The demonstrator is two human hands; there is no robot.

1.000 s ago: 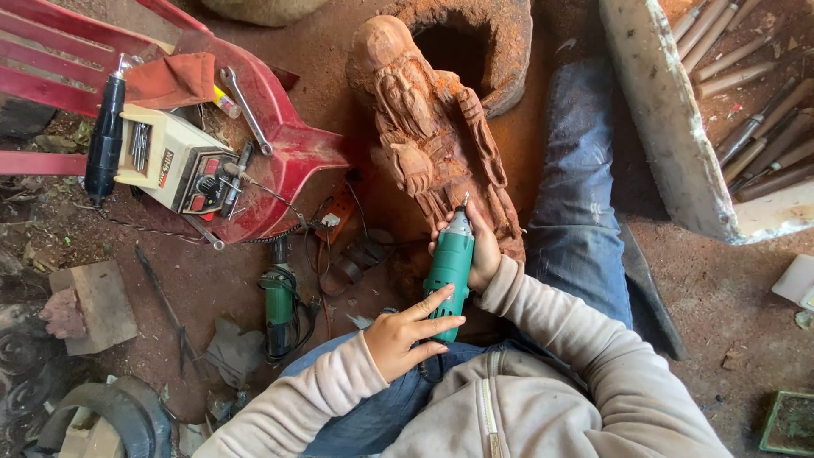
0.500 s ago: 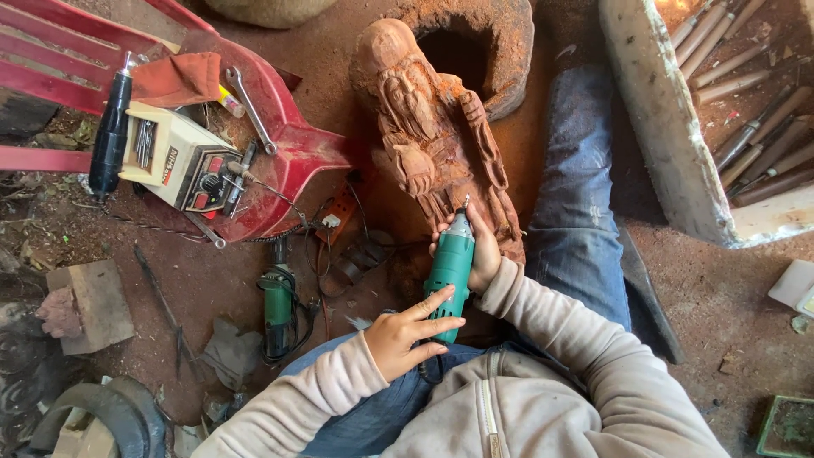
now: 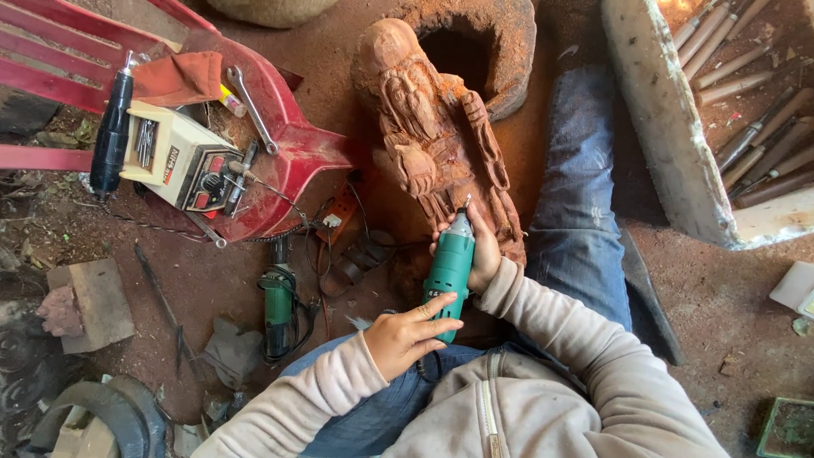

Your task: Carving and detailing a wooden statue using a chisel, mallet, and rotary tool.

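A reddish-brown carved wooden figure [image 3: 437, 136] of a bearded man lies on the ground in front of me. My right hand [image 3: 485, 250] is wrapped around the front of a green die grinder [image 3: 449, 271], whose tip rests against the carving's lower part. At the grinder's rear end my left hand [image 3: 405, 336] touches the body with spread fingers. My jeans-clad leg [image 3: 581, 212] stretches out to the right of the carving.
An overturned red plastic chair [image 3: 280, 144] at the left holds a cream power unit [image 3: 178, 157], a wrench [image 3: 252, 108], a black handpiece [image 3: 110, 136] and an orange cloth. A second green grinder [image 3: 278, 301] lies on the dirt. A white trough [image 3: 670, 127] with several chisels stands at the right.
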